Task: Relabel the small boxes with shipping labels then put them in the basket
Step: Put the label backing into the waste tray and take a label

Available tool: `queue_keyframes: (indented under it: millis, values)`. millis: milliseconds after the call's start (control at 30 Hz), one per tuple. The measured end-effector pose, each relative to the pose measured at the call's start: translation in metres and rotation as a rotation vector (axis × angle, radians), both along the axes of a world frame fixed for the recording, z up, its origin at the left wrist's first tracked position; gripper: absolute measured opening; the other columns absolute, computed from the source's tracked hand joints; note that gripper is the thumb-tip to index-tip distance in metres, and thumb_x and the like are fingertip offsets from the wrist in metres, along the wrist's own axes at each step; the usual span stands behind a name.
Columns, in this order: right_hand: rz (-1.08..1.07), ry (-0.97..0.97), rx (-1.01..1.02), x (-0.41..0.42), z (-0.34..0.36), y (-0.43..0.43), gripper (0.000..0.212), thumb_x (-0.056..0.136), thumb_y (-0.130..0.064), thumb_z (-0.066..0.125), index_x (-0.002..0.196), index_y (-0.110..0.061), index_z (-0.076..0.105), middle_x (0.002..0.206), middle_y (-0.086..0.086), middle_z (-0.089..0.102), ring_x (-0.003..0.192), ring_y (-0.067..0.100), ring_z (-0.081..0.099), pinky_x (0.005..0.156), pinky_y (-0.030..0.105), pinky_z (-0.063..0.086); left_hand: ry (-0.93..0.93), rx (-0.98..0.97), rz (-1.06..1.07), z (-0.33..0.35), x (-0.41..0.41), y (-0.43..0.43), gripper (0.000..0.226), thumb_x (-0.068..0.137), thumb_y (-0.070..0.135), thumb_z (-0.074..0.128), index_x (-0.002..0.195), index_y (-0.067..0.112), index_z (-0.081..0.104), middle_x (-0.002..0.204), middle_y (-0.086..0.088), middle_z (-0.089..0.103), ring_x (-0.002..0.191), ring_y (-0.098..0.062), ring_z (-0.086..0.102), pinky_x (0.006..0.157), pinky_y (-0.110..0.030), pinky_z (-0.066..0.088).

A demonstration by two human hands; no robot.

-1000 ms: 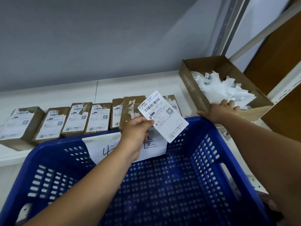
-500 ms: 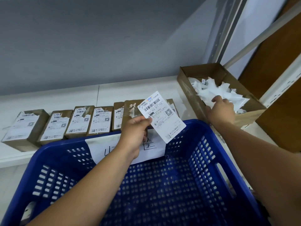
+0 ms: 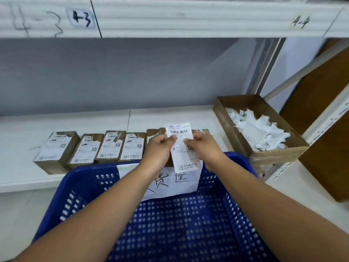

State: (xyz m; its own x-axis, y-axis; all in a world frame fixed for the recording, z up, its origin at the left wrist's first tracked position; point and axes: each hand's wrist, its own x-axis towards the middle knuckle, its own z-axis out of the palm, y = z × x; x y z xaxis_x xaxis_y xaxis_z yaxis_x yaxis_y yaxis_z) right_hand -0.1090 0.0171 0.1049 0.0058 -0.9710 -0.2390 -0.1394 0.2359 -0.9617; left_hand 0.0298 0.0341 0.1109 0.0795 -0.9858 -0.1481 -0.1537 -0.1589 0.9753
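A shipping label point(image 3: 182, 148) is pinched by the left hand point(image 3: 158, 150) and right hand point(image 3: 204, 148), apparently for peeling; sticking onto a box point(image 3: 132, 146) is needed next.

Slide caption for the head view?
Left hand and right hand pinch a shipping label over the blue basket, small boxes lined along the shelf behind.

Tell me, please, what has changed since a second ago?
The right hand left the scrap box and moved left to pinch the shipping label that the left hand already held. The label turned more upright. Small boxes, basket and scrap box stayed put.
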Motion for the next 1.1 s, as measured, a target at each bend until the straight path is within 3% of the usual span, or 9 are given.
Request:
queue_keyframes:
  millis: [167, 267, 433, 533, 667, 800, 900, 1000, 1100]
  values:
    - [-0.17, 0.024, -0.023, 0.021, -0.008, 0.0, 0.02, 0.097, -0.009, 0.056, 0.081, -0.015, 0.066, 0.09, 0.001, 0.073, 0.086, 0.02, 0.07, 0.083, 0.038, 0.058, -0.212, 0.023, 0.059, -0.011, 0.017, -0.018, 0.053, 0.097, 0.05, 0.038, 0.076, 0.01, 0.067, 0.085, -0.01, 0.072, 0.084, -0.032, 0.067, 0.084, -0.046, 0.053]
    - [-0.245, -0.053, 0.018, 0.026, -0.012, -0.008, 0.022, 0.097, -0.007, 0.056, 0.076, -0.012, 0.062, 0.082, -0.001, 0.07, 0.082, 0.021, 0.069, 0.085, 0.042, 0.058, -0.263, -0.014, 0.1, -0.02, 0.019, -0.03, 0.047, 0.099, 0.045, 0.038, 0.094, 0.007, 0.065, 0.096, -0.008, 0.068, 0.091, -0.029, 0.063, 0.083, -0.037, 0.047]
    - [-0.353, -0.27, 0.211, 0.021, -0.02, -0.028, 0.012, 0.097, -0.009, 0.055, 0.09, -0.015, 0.062, 0.096, 0.004, 0.072, 0.089, 0.024, 0.069, 0.071, 0.036, 0.059, -0.102, 0.027, 0.208, -0.033, 0.029, -0.05, 0.012, 0.099, 0.021, 0.044, 0.1, 0.024, 0.056, 0.104, 0.004, 0.055, 0.089, -0.014, 0.051, 0.088, -0.032, 0.042]
    - [-0.358, -0.294, 0.271, 0.021, -0.028, -0.04, 0.012, 0.096, -0.01, 0.055, 0.089, -0.017, 0.062, 0.103, 0.008, 0.071, 0.098, 0.03, 0.067, 0.078, 0.042, 0.055, -0.12, 0.088, 0.179, -0.048, 0.034, -0.066, 0.021, 0.095, 0.018, 0.051, 0.115, 0.015, 0.057, 0.105, 0.002, 0.055, 0.085, -0.013, 0.053, 0.083, -0.03, 0.044]
    - [-0.322, -0.366, 0.342, 0.026, -0.028, -0.052, 0.01, 0.096, -0.012, 0.053, 0.093, -0.016, 0.061, 0.091, 0.004, 0.069, 0.08, 0.023, 0.067, 0.062, 0.033, 0.054, -0.135, 0.215, 0.099, -0.063, 0.027, -0.084, 0.035, 0.092, 0.034, 0.053, 0.12, 0.011, 0.054, 0.11, -0.006, 0.063, 0.099, -0.026, 0.061, 0.091, -0.043, 0.051]
    - [-0.283, -0.488, 0.386, 0.035, -0.03, -0.054, 0.017, 0.097, -0.013, 0.049, 0.11, -0.013, 0.061, 0.088, 0.004, 0.069, 0.071, 0.019, 0.066, 0.041, 0.02, 0.048, -0.097, 0.308, 0.041, -0.072, 0.022, -0.09, 0.039, 0.098, 0.031, 0.043, 0.117, 0.002, 0.059, 0.109, -0.011, 0.065, 0.099, -0.027, 0.06, 0.076, -0.027, 0.044]
    - [-0.319, -0.519, 0.372, 0.036, -0.029, -0.051, 0.016, 0.097, -0.014, 0.05, 0.108, -0.013, 0.061, 0.081, 0.003, 0.069, 0.059, 0.015, 0.066, 0.04, 0.016, 0.045, -0.036, 0.267, 0.031, -0.067, 0.02, -0.079, 0.045, 0.103, 0.04, 0.032, 0.117, 0.009, 0.062, 0.111, -0.006, 0.063, 0.102, -0.021, 0.055, 0.078, -0.028, 0.037]
    - [-0.32, -0.521, 0.346, 0.035, -0.022, -0.041, 0.015, 0.095, -0.015, 0.052, 0.104, -0.013, 0.063, 0.074, 0.002, 0.072, 0.056, 0.014, 0.067, 0.053, 0.021, 0.048, 0.107, 0.208, 0.063, -0.059, 0.023, -0.063, 0.04, 0.104, 0.036, 0.03, 0.126, 0.013, 0.054, 0.122, -0.005, 0.061, 0.109, -0.02, 0.055, 0.086, -0.03, 0.04]
    - [-0.292, -0.504, 0.301, 0.034, -0.006, -0.022, 0.011, 0.095, -0.015, 0.054, 0.101, -0.014, 0.063, 0.078, 0.002, 0.073, 0.065, 0.016, 0.067, 0.056, 0.024, 0.045, 0.211, 0.206, 0.088, -0.041, 0.029, -0.042, 0.019, 0.103, 0.026, 0.039, 0.117, 0.015, 0.047, 0.107, -0.005, 0.061, 0.084, -0.012, 0.059, 0.061, -0.02, 0.05]
